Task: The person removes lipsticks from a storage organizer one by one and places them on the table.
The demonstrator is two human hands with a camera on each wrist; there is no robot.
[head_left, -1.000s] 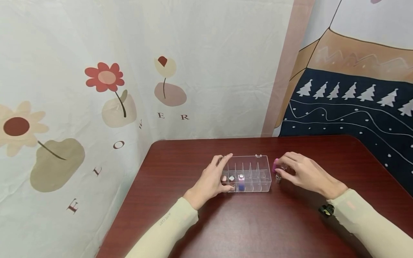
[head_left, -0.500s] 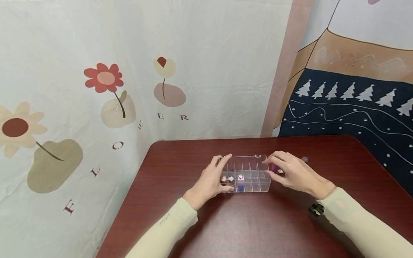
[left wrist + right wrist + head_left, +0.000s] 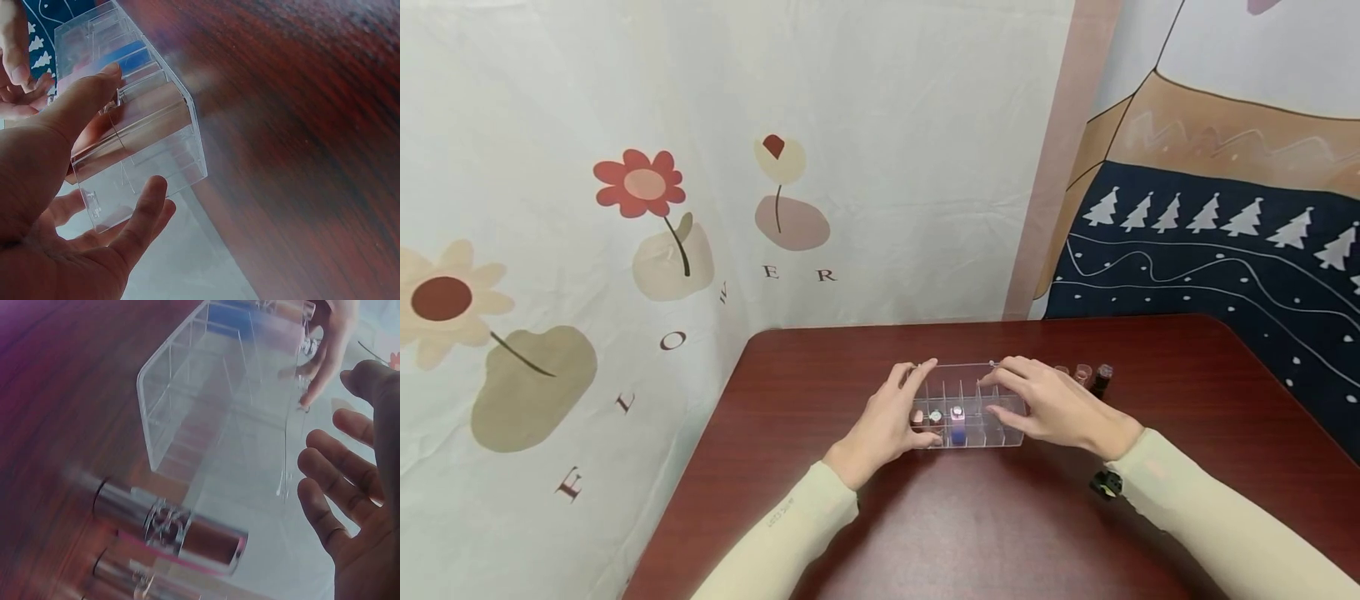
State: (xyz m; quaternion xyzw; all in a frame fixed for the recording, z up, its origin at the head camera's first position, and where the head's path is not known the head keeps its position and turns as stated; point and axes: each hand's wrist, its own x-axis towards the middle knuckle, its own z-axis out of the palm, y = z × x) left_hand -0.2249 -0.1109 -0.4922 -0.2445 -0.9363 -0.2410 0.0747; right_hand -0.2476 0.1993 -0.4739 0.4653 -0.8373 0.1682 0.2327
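A clear divided plastic box (image 3: pixel 976 437) stands on the table. My left hand (image 3: pixel 883 421) grips its left end, thumb on the front and fingers behind, as the left wrist view shows. Inside, a pink and blue tube (image 3: pixel 958 429) stands right of a few brownish tubes (image 3: pixel 936 417), partly covered by that hand. My right hand (image 3: pixel 1060 408) hovers at the box's right end. Its fingers are spread with nothing between them in the right wrist view (image 3: pixel 365 506). Close to that hand stand a silver lip tube with a brown window (image 3: pixel 212 544) and another tube (image 3: pixel 125 575).
Behind my right hand, a clear-capped tube (image 3: pixel 1082 373) and a dark tube (image 3: pixel 1102 379) stand on the reddish-brown table (image 3: pixel 925 525). A flower-printed cloth (image 3: pixel 887 167) hangs along the back and left. A dark cloth with white trees (image 3: pixel 1210 258) hangs at the right.
My right hand has moved left from the tubes to the box's right end, uncovering tubes behind it. The left hand keeps its grip on the box.
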